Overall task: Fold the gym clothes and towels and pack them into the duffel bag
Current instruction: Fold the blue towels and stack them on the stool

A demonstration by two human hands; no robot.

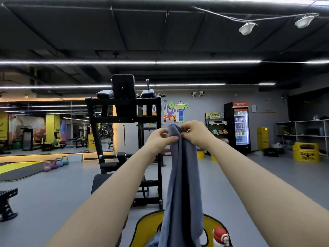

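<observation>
Both hands pinch towel (181, 175) top edge: left hand (159, 138), right hand (195, 131); towel hangs free.

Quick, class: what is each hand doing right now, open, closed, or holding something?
Left hand: closed, pinching the top edge of the grey towel.
Right hand: closed, pinching the same top edge beside it; the towel hangs down.

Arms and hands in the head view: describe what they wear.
Both forearms are bare from the bottom frame edge to the wrist, with no sleeve in view. The left hand and right hand show no gloves, and no watch, bracelet or ring is visible.
</observation>
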